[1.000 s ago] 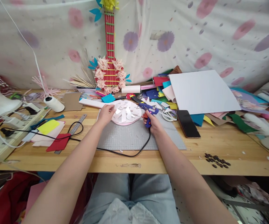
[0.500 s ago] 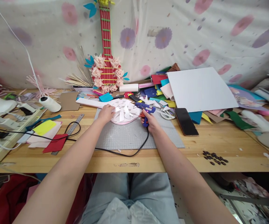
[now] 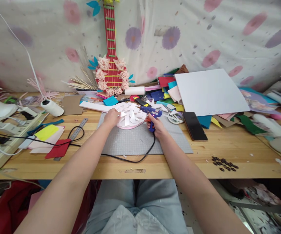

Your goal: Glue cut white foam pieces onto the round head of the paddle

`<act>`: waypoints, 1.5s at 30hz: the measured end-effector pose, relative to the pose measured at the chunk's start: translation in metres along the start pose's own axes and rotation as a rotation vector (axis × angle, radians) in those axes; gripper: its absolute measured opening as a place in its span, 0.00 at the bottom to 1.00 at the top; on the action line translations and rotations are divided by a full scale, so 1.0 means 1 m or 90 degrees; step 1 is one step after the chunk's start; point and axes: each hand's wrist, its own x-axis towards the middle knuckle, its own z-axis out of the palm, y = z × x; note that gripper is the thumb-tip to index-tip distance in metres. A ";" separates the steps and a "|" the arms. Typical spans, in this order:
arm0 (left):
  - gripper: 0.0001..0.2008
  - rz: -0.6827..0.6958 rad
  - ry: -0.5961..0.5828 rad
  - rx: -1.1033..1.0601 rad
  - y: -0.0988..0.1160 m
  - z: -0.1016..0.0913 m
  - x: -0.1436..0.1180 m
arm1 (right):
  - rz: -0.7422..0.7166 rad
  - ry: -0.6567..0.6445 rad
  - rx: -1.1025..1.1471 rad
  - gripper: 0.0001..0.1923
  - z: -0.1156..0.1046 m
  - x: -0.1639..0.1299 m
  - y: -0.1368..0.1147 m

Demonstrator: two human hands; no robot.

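My right hand point(image 3: 156, 124) is wrapped round the grip of a blue glue gun point(image 3: 152, 112). The gun's nozzle points left, over a white guitar-shaped piece point(image 3: 94, 106) whose round body is covered with loose-looking white paper strips point(image 3: 131, 117). On the left side of that body, my left hand point(image 3: 111, 117) grips the edge with bent fingers; the fingertips are partly hidden. The piece lies on a grey cutting mat point(image 3: 121, 140), its neck reaching out to the left. A black cord point(image 3: 140, 159) runs from the gun across the mat.
Behind stands a red paper guitar point(image 3: 111, 73) with pink flowers. To the right are scissors point(image 3: 174, 119), a phone point(image 3: 194, 126), a white board point(image 3: 210, 92) and dark beads point(image 3: 224, 164). A ruler point(image 3: 78, 130), thread spool point(image 3: 52, 108) and power strip point(image 3: 13, 139) sit left.
The camera view shifts very slightly. Both hands, the glue gun and the white piece keep nearly the same places.
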 end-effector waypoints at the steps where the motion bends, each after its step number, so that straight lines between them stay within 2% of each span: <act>1: 0.12 -0.006 -0.001 -0.001 0.000 0.000 0.000 | 0.000 0.000 -0.003 0.23 0.000 0.000 0.000; 4: 0.12 -0.014 -0.010 -0.003 0.001 -0.001 -0.001 | -0.001 0.004 -0.010 0.23 0.000 0.000 -0.001; 7: 0.14 0.002 -0.009 -0.092 0.000 -0.006 -0.002 | 0.000 0.012 -0.008 0.23 0.000 0.000 -0.001; 11: 0.14 -0.008 0.101 -0.314 -0.006 -0.024 -0.002 | -0.004 0.017 -0.011 0.24 0.000 0.000 0.000; 14: 0.15 -0.064 0.143 -0.312 -0.008 -0.036 -0.008 | -0.003 0.017 -0.008 0.24 0.000 0.001 0.000; 16: 0.17 -0.085 0.098 -0.256 -0.004 -0.037 -0.016 | 0.001 0.016 -0.007 0.24 0.000 0.001 0.001; 20: 0.23 -0.038 -0.077 -0.132 0.015 -0.021 -0.036 | 0.000 0.017 -0.008 0.23 0.000 0.000 0.000; 23: 0.29 -0.045 -0.135 -0.058 0.026 -0.007 -0.041 | -0.007 0.020 -0.005 0.23 -0.001 0.000 0.000; 30: 0.33 -0.060 -0.124 -0.061 0.028 0.010 -0.034 | -0.009 0.014 -0.017 0.22 -0.001 0.002 0.002; 34: 0.35 -0.102 -0.124 -0.079 0.033 0.009 -0.038 | -0.011 0.018 -0.004 0.23 0.000 0.001 0.001; 45: 0.32 -0.107 -0.162 0.005 0.041 0.002 -0.038 | -0.011 0.019 0.009 0.23 0.000 0.001 0.001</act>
